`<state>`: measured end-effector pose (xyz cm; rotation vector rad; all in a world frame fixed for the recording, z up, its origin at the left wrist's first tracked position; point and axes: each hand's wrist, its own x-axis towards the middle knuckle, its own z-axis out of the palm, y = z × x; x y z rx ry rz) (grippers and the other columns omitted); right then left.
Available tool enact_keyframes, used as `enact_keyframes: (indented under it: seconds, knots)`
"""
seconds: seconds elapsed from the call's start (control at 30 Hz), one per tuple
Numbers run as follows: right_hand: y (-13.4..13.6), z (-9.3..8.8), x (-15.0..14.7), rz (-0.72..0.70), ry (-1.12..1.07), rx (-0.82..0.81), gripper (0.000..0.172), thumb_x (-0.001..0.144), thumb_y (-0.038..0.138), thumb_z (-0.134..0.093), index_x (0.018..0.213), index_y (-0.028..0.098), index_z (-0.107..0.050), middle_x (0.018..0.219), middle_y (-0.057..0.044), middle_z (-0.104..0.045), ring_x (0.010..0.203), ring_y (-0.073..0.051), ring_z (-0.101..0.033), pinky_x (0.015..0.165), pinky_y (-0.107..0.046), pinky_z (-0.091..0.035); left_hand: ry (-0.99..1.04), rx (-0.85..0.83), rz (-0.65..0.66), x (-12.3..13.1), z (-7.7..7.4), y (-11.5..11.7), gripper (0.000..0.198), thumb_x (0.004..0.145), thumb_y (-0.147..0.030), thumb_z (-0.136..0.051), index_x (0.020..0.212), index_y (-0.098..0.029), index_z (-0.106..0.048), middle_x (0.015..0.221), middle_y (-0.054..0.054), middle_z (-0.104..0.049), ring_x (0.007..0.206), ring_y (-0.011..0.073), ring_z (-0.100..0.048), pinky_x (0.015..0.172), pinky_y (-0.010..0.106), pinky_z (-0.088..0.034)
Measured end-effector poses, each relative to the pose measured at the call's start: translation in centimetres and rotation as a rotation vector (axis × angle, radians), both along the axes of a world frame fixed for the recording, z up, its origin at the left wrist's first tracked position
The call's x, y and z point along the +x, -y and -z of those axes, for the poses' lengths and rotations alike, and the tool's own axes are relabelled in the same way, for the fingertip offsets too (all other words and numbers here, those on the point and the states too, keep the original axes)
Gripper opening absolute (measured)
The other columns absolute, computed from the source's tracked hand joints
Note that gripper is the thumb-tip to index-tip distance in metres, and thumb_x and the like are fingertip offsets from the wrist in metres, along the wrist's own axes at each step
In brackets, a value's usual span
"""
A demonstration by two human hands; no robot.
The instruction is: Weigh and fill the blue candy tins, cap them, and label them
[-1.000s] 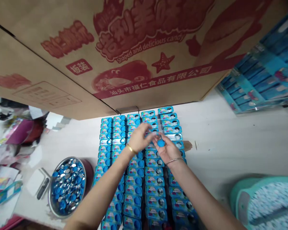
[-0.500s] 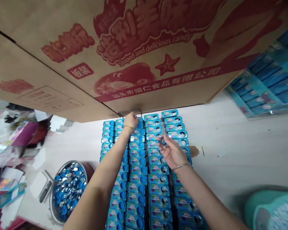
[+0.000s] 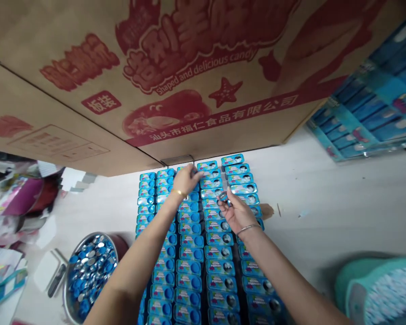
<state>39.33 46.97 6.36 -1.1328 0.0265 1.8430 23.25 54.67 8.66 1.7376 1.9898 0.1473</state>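
Observation:
Rows of small blue rectangular tins (image 3: 191,241) stand in several columns on the table. Round blue discs fill the circular spots on the left columns; the right columns show dark and whitish round openings, as on one tin (image 3: 219,253). My left hand (image 3: 185,179) is over the far end of the middle column, fingertips pinched together beside a tin; what they grip, if anything, is hidden. My right hand (image 3: 237,210), palm turned up above the right columns, has its fingers curled around small round discs (image 3: 223,197) with silvery faces.
A metal bowl (image 3: 67,289) full of blue and silver discs stands at left beside a white flat device (image 3: 46,270). A large cardboard carton (image 3: 189,151) walls off the far side. Packed blue boxes (image 3: 355,122) lie at right, a teal tub (image 3: 345,284) at lower right.
My left hand has shifted toward the right side of the middle column, fingers now more visible. My right hand keeps its discs in nearly the same place. The whole view has swung slightly.

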Motion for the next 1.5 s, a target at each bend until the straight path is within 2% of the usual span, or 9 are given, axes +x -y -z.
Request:
enact_keyframes:
  seconds: [0.13,0.3,0.5,0.67,0.8,0.97,1.13,1.3,1.5]
  knots:
    - [0.2,-0.1,0.1,0.005,0.041,0.069,0.03,0.062,0.045,-0.077,0.07,0.021,-0.061,0.067,0.001,-0.064,0.06,-0.012,-0.06,0.05,-0.024,-0.048,0.574,0.085,0.242,3.0,-0.9,5.1,0.036,0.073,-0.047,-0.066,0.094,-0.018,-0.062,0.091,0.004,-0.061,0.077,0.0133,-0.054,0.073,0.025,-0.046]
    - [0.2,-0.7,0.3,0.036,0.067,0.04,0.031,0.056,0.044,-0.08,0.067,0.02,-0.062,0.064,0.002,-0.062,0.055,-0.01,-0.057,0.048,-0.023,-0.047,0.804,-0.042,0.098,4.2,-0.5,5.6,0.031,0.079,-0.045,-0.057,0.072,-0.015,-0.059,0.073,0.003,-0.06,0.069,0.0126,-0.056,0.067,0.025,-0.046]
    - [-0.3,-0.2,1.1,0.061,0.059,0.042,0.032,0.052,0.042,-0.083,0.067,0.02,-0.065,0.07,0.0,-0.064,0.058,-0.009,-0.056,0.05,-0.021,-0.048,0.318,0.055,-0.115,3.4,0.6,0.3,0.012,0.079,-0.023,-0.052,0.07,-0.016,-0.057,0.066,0.001,-0.061,0.063,0.0124,-0.058,0.061,0.022,-0.043]
    - [-0.5,0.2,1.7,0.043,0.061,0.033,0.03,0.055,0.039,-0.082,0.07,0.019,-0.067,0.074,0.001,-0.063,0.056,-0.007,-0.054,0.049,-0.02,-0.047,-0.054,0.1,0.021,4.1,1.6,-4.8,0.015,0.07,-0.007,-0.051,0.076,-0.017,-0.06,0.076,0.003,-0.065,0.074,0.014,-0.059,0.07,0.023,-0.043]
    - [-0.6,0.6,2.2,0.023,0.048,0.032,0.03,0.055,0.039,-0.081,0.071,0.019,-0.066,0.065,0.003,-0.059,0.056,-0.008,-0.055,0.047,-0.019,-0.046,-0.245,-0.076,0.07,4.5,2.1,-7.1,0.012,0.072,-0.02,-0.06,0.083,-0.018,-0.064,0.086,0.006,-0.068,0.084,0.0179,-0.061,0.073,0.024,-0.044]
    - [-0.9,0.8,2.5,0.004,0.005,0.037,0.031,0.055,0.04,-0.081,0.07,0.018,-0.065,0.061,0.005,-0.056,0.058,-0.008,-0.055,0.052,-0.018,-0.047,-0.352,-0.367,0.101,3.9,2.8,-9.5,0.038,0.066,-0.045,-0.069,0.088,-0.015,-0.067,0.091,0.011,-0.069,0.087,0.0225,-0.064,0.07,0.025,-0.046]
    - [-1.2,0.4,2.3,-0.003,-0.016,0.028,0.032,0.056,0.039,-0.081,0.069,0.02,-0.061,0.062,0.007,-0.053,0.055,-0.005,-0.053,0.05,-0.016,-0.045,-0.414,-0.479,0.104,3.8,2.7,-11.0,0.05,0.058,-0.052,-0.074,0.09,-0.013,-0.068,0.086,0.014,-0.07,0.09,0.0269,-0.065,0.072,0.026,-0.047]
    - [-1.4,0.2,2.4,0.042,-0.036,0.027,0.033,0.054,0.035,-0.083,0.067,0.02,-0.056,0.057,0.009,-0.05,0.055,-0.005,-0.053,0.053,-0.016,-0.046,-0.322,-0.165,0.053,5.0,1.1,-7.0,0.033,0.072,-0.035,-0.067,0.098,-0.014,-0.064,0.096,0.013,-0.067,0.092,0.0236,-0.063,0.079,0.03,-0.047]
    - [-2.0,0.2,1.8,0.043,-0.028,0.061,0.032,0.057,0.038,-0.081,0.063,0.019,-0.056,0.06,0.006,-0.055,0.054,-0.005,-0.051,0.049,-0.018,-0.041,0.562,-0.017,0.364,5.4,0.1,1.1,0.015,0.075,-0.023,-0.062,0.087,-0.015,-0.064,0.085,0.003,-0.061,0.079,0.0119,-0.056,0.077,0.023,-0.045]
